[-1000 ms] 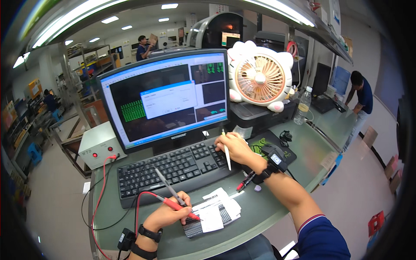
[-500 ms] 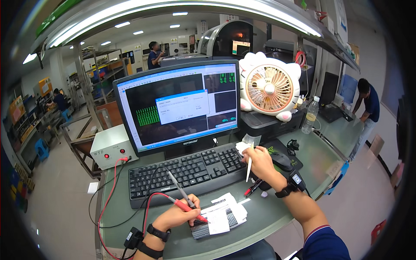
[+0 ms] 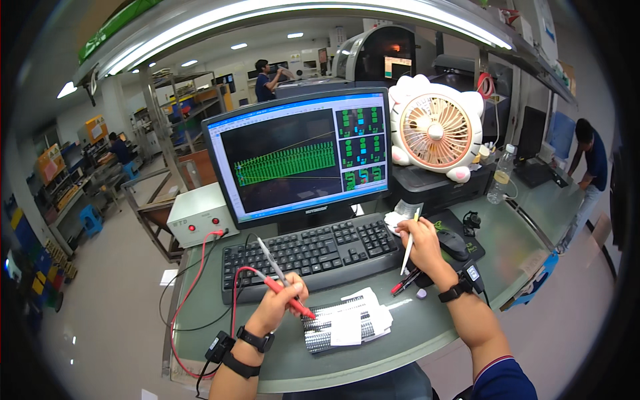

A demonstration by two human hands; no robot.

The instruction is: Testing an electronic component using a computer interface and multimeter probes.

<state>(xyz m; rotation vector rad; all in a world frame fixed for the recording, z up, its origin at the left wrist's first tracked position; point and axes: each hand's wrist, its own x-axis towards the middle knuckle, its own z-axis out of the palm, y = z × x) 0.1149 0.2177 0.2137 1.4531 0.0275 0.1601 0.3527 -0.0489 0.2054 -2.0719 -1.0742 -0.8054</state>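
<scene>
My left hand (image 3: 279, 305) is closed around a red test probe (image 3: 291, 299) and a grey pen-like probe (image 3: 270, 259). The red probe's tip is at the upper left part of a dark board patterned with rows of small parts (image 3: 319, 341); whether it touches, I cannot tell. White paper slips (image 3: 347, 328) lie across that board. Over the keyboard's right end, my right hand (image 3: 425, 245) grips a slim white stick (image 3: 407, 252) pointing down. Right behind its fingers are a small white wad (image 3: 393, 221) and a clear container (image 3: 407, 208).
Behind the keyboard (image 3: 313, 252) stands a monitor (image 3: 280, 153). To its left is a white box (image 3: 200, 210) with red sockets and leads. A fan (image 3: 437, 133), bottle (image 3: 501, 175), mouse (image 3: 453, 245) and marker pens (image 3: 404, 283) are on the right. Two people work beyond.
The dialog box on the monitor has disappeared and the green layout is larger. My left hand has shifted toward the board's upper left edge. The whole view has turned slightly left.
</scene>
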